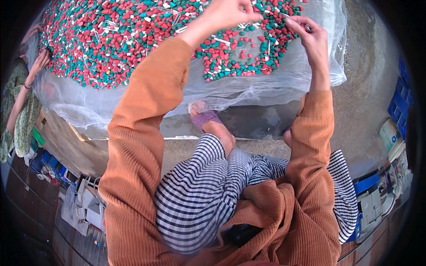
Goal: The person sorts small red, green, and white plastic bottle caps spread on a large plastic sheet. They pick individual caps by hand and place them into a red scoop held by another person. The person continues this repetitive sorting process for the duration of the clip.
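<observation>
A wide heap of small red, green and white pieces (106,48), many of them cone-shaped, is spread over translucent white sheeting (199,95). Slim silvery or clear elongated pieces (221,41) lie scattered among them. Over the heap's far side, my left hand (228,14) is closed with its fingers curled toward the thumb; what it holds, if anything, I cannot make out. Opposite it, my right hand (312,37) pinches something tiny at thumb and fingertip, above the heap's right edge. A small shiny grey object (307,28) shows within its curled fingers.
At the left edge, another person's hand (41,62) reaches into the heap. My foot in a purple sandal (206,119) is by the sheeting's near edge. Blue crates (399,104) stand at the right; boxes and a plastic bag (73,210) lie at lower left.
</observation>
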`<action>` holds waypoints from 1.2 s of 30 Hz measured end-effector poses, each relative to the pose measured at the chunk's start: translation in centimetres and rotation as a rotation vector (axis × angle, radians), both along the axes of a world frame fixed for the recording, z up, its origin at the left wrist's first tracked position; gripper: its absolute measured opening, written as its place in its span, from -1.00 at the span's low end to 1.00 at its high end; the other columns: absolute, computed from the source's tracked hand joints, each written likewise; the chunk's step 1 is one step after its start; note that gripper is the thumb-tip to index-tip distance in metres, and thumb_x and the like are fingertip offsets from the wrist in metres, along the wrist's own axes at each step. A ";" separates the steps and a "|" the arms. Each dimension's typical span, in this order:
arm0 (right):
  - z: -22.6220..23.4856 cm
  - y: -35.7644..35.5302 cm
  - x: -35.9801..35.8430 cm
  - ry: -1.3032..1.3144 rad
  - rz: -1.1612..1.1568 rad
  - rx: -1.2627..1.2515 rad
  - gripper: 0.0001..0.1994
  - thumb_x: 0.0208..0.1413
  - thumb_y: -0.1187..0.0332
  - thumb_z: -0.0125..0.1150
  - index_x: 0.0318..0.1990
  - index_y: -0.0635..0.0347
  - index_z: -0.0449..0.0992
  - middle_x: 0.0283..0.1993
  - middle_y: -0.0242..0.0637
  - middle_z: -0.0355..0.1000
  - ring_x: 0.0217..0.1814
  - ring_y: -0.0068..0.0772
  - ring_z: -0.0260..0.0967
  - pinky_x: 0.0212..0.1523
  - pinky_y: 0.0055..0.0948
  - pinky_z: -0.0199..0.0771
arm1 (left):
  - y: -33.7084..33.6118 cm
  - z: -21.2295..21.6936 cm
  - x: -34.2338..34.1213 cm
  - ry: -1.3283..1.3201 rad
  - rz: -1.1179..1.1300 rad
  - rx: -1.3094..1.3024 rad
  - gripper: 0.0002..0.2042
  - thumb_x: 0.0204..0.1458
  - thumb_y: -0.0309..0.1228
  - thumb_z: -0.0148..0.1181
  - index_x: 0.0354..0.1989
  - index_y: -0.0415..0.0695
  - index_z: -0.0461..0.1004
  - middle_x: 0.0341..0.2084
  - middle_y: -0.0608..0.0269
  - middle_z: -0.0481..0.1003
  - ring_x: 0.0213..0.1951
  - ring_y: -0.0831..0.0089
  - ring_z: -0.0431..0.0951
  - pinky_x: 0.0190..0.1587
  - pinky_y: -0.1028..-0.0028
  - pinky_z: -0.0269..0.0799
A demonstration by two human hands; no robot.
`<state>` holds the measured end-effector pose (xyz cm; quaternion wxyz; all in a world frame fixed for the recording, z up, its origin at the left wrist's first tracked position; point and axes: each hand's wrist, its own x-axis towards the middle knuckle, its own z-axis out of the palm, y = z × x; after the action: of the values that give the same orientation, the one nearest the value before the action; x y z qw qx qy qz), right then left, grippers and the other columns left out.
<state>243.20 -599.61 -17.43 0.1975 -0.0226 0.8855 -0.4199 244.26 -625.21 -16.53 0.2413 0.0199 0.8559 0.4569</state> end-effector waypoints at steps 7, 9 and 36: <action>2.8 0.0 3.2 -0.559 -0.084 -1.073 -0.78 0.18 0.30 0.10 -0.17 0.29 0.48 -0.52 -0.44 0.36 -0.67 -0.65 0.07 -0.62 -0.72 0.03 | -0.6 -0.7 0.7 0.055 -0.021 -0.003 -0.84 -0.01 -0.30 0.15 -0.52 -0.08 0.55 -0.58 0.27 0.54 -0.42 0.39 0.58 -0.35 0.36 0.45; 0.9 1.0 3.7 -0.447 -0.001 -0.540 -0.74 0.11 0.18 0.21 -0.28 0.23 0.56 -0.55 -0.35 0.44 -0.65 -0.55 0.25 -0.55 -0.54 0.27 | -2.4 -1.3 -0.1 0.083 0.061 0.300 -0.84 0.02 -0.31 0.10 -0.45 -0.10 0.54 -0.56 0.38 0.51 -0.42 0.53 0.53 -0.37 0.46 0.43; -1.2 -7.7 7.7 0.370 0.476 0.378 -0.79 -0.01 0.28 0.22 -0.35 0.22 0.42 -0.57 -0.13 0.47 -0.48 -0.06 0.50 -0.49 -0.15 0.47 | -12.5 -0.5 5.5 -0.442 0.268 0.908 -0.86 -0.02 -0.32 0.14 -0.35 -0.10 0.45 -0.57 0.47 0.27 -0.63 0.65 0.14 -0.54 0.57 0.14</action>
<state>250.94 -607.36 -18.63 0.1267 -0.2671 0.9382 -0.1799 249.73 -637.72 -17.01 0.3226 -0.0842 0.4951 0.8023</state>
